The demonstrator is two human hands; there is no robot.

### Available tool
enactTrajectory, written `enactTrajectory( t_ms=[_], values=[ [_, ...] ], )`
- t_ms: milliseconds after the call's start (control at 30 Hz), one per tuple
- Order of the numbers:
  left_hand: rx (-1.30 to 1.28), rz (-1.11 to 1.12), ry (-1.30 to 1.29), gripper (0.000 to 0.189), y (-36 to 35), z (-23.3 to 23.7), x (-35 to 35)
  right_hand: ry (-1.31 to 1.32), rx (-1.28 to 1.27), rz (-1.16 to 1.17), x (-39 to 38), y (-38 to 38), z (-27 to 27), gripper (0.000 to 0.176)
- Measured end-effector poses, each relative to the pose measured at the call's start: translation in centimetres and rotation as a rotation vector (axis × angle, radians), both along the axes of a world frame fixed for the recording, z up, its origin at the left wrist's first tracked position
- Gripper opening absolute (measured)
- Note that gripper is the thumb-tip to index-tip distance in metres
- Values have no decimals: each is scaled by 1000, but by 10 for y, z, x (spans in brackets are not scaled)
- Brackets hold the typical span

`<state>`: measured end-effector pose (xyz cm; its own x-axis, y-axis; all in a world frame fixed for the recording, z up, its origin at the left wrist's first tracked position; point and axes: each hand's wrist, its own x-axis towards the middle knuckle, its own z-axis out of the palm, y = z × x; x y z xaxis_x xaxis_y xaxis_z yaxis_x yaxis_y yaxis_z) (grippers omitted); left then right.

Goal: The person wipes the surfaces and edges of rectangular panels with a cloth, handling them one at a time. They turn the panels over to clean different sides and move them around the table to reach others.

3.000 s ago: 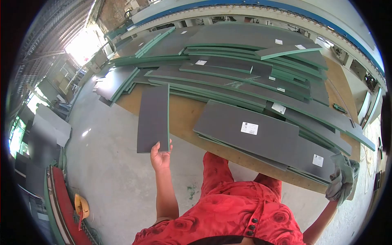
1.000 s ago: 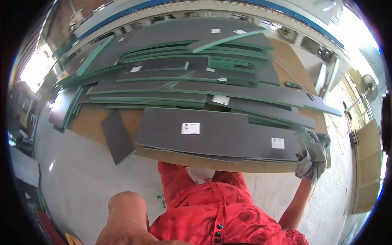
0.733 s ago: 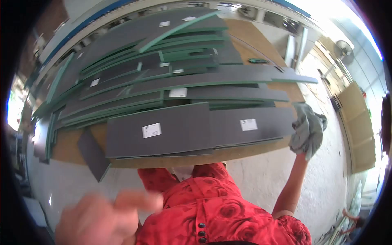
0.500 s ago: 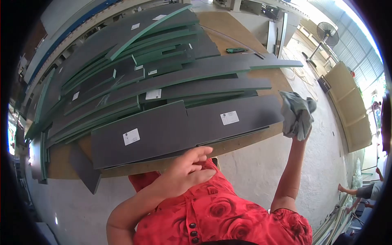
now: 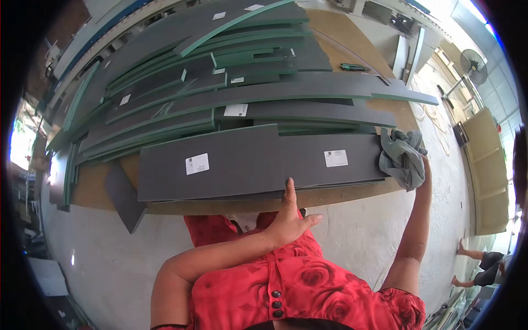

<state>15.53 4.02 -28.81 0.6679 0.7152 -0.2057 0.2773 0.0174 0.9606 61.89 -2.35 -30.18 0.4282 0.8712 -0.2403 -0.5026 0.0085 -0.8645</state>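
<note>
My right hand [image 5: 424, 160] grips a crumpled grey-green cloth [image 5: 404, 157], which hides most of the fingers. The cloth lies against the right end of a dark grey board [image 5: 330, 148] with a white label [image 5: 336, 158]. Near the front edge of the boards is my left hand [image 5: 291, 219], empty, with its index finger stretched up to the edge and its thumb spread to the right. A second dark board [image 5: 231, 168], also labelled, adjoins the first on the left.
Several green-edged dark panels [image 5: 264, 91] are stacked across the brown worktable [image 5: 91, 184]. A green cutter [image 5: 353, 67] lies at the back right. Beyond stand a fan [image 5: 473, 67] and beige panels [image 5: 489, 170]. Another person's legs [image 5: 476, 258] show at the far right.
The cloth has come down and left onto the board's right end. My left hand has turned and its fingers have straightened toward the board's front edge. The camera view has shifted.
</note>
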Motion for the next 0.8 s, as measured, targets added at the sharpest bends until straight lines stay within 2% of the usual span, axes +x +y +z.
enactTrajectory(
  t_ms=[167, 467, 633, 767, 800],
  values=[
    [26, 27, -29, 111, 0, -4, 2, -40, -69, 83, 15, -1, -8, 32],
    [1, 37, -92, 112, 1, -6, 1, -170, -87, 2, 43, -40, -31, 32],
    [-150, 8, 27, 114, -2, -7, 1, -245, -92, -72, 68, -77, -41, 32],
    [-168, -75, -102, 113, -17, -2, 4, -248, -81, -111, 84, -90, -55, 32],
    [-285, -83, -82, 113, -16, -1, 7, -230, -72, -121, 87, -93, -60, 32]
  ],
)
